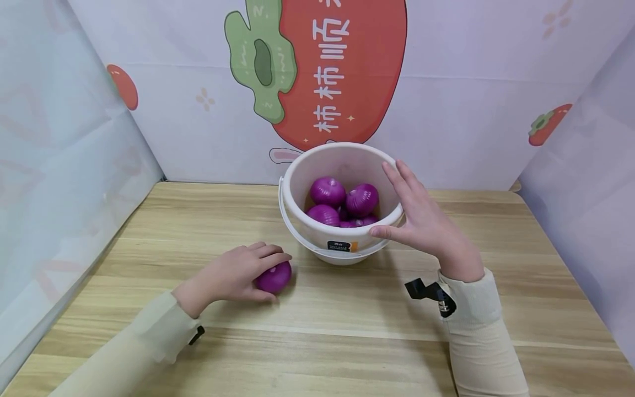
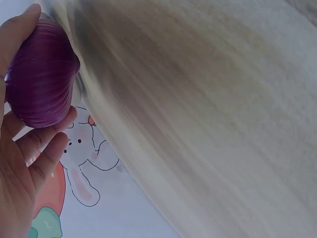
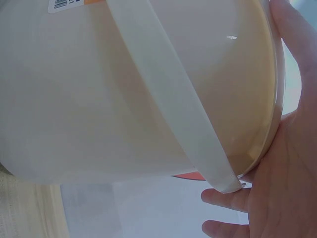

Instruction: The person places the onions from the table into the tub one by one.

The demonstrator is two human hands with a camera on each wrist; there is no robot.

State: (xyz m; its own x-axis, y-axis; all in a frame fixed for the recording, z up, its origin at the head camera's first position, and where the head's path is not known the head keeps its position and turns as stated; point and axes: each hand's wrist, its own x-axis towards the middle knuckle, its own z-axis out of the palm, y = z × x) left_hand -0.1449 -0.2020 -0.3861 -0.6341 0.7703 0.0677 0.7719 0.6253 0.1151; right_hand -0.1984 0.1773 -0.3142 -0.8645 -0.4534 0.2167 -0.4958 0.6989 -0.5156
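Observation:
My left hand [image 1: 238,273] grips a purple onion [image 1: 275,277] low over the wooden table, left of the bucket. In the left wrist view the thumb lies along one side of this onion and fingers reach the opposite side. A white bucket [image 1: 347,160] stands upright at the middle back, with several purple onions [image 1: 327,192] inside. My right hand [image 1: 429,223] rests against the right side of its rim, fingers fairly straight and spread, the thumb at the front edge. The bucket's white handle [image 3: 168,94] hangs down across its front wall.
The wooden table [image 1: 357,347] runs back to a printed cloth backdrop [image 1: 461,127]. Cloth side walls [image 1: 59,165] stand left and right. A black strap [image 1: 429,292] sticks out from the right sleeve cuff.

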